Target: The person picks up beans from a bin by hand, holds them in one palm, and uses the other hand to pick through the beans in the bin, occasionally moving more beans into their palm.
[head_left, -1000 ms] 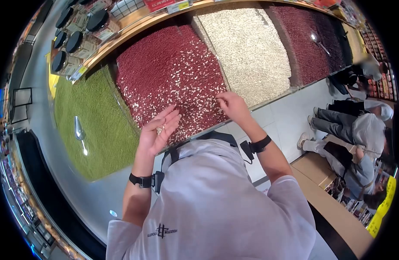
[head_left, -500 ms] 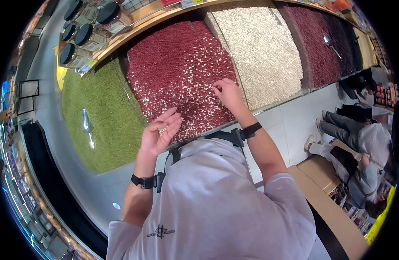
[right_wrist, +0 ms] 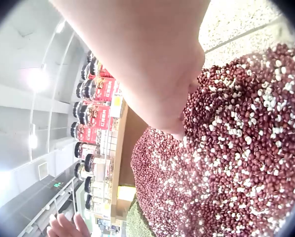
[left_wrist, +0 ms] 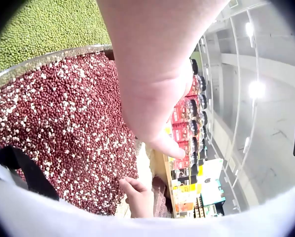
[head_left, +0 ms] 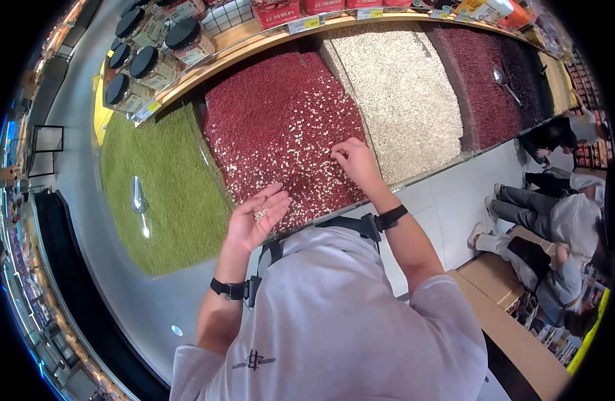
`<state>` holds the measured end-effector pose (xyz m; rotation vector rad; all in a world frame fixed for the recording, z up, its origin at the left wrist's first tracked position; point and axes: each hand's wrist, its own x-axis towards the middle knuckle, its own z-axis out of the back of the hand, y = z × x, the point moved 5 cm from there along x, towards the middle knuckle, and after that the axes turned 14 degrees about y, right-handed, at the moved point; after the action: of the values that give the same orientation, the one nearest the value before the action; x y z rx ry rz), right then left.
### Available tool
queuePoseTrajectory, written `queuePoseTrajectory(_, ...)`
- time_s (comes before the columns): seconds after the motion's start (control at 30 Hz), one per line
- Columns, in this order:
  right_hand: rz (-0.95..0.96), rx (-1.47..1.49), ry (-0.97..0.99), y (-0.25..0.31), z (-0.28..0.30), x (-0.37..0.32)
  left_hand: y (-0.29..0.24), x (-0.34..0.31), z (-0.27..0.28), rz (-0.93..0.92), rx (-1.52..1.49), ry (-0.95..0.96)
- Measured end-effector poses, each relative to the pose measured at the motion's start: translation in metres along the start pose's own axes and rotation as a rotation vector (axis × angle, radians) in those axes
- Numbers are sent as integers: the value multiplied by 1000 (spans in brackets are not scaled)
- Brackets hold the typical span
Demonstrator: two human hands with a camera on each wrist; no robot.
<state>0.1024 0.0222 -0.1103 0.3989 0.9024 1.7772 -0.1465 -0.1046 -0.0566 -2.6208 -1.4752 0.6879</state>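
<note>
Left hand (head_left: 252,226) open, palm up, pale kernels (head_left: 259,214) on it; right hand (head_left: 354,160) on red beans (head_left: 274,113), grip unclear.

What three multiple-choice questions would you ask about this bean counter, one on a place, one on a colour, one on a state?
1. Where is the right hand?
A. On the green beans
B. On the red beans flecked with pale ones
C. On a jar lid

2. What colour is the wrist strap on the left arm?
A. Black
B. White
C. Orange

3. How is the left hand held?
A. Palm up, fingers open, with a few pale grains in it
B. Clenched in a fist
C. Pressed flat on the counter

Answers:
1. B, its curled fingers meet the flecked red pile in the head view.
2. A, the band round that wrist shows black.
3. A, the palm faces up above the bin edge with grains lying in it.
</note>
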Motion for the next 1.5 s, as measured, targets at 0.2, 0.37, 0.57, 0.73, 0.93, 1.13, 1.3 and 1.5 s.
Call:
queuePoseTrajectory(0.2, 62, 139, -59, 40, 35, -27, 22, 29, -7, 111, -44, 28)
queuePoseTrajectory(0.37, 518, -62, 146, 122, 31, -66, 42, 55, -26, 187, -1, 9)
queuePoseTrajectory(0.57, 456, 61, 23, 87, 43, -50, 46, 61, -31, 213, 43, -44)
queuePoseTrajectory(0.73, 137, 0, -20, 12, 34, -18, 39, 47, 7, 224, -13, -56)
queuePoseTrajectory(0.93, 32, -94, 95, 1, 1, 7, 24, 24, 14, 125, 30, -140)
queuePoseTrajectory(1.13, -31, -160, 56, -2, -14, 15, 12, 11, 25, 38, 35, -204)
queuePoseTrajectory(1.3, -68, -149, 31, -7, -23, 16, 8, 7, 28, 39, 21, -212)
queuePoseTrajectory(1.5, -91, -34, 35, -14, -31, 16, 6, 8, 28, 51, 45, -220)
